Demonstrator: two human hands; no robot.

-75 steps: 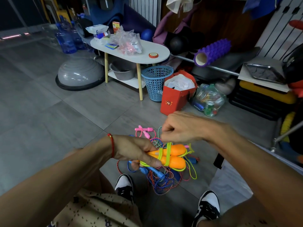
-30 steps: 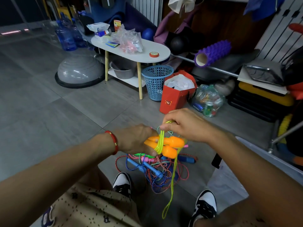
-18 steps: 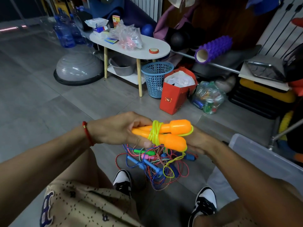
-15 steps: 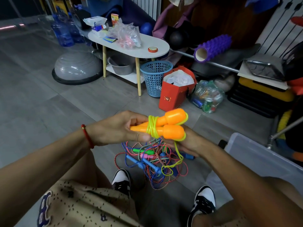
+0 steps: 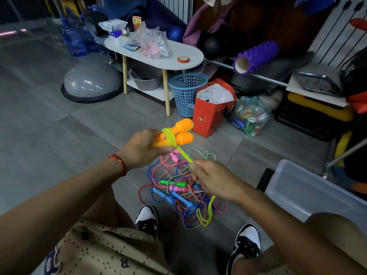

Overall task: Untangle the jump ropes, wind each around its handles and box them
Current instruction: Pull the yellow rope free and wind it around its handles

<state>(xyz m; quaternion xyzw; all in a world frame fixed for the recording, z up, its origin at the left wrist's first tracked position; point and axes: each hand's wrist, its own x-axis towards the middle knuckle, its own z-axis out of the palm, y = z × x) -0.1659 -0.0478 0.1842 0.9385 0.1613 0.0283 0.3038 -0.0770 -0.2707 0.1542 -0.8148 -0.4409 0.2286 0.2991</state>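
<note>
Your left hand grips the two orange handles together, while your right hand, just below, pinches the yellow rope. Keep it tight and lay each turn beside the last. The box waits at your right.

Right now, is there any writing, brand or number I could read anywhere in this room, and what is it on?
Nothing here reads clearly.
Red bag: a small yellow hand emblem, no words.
Orange carton on the white table: print too blurred.
White packet beside it: blue print too blurred.
Can in the clear sack: label too small.
Shorts: patches unreadable.
</note>
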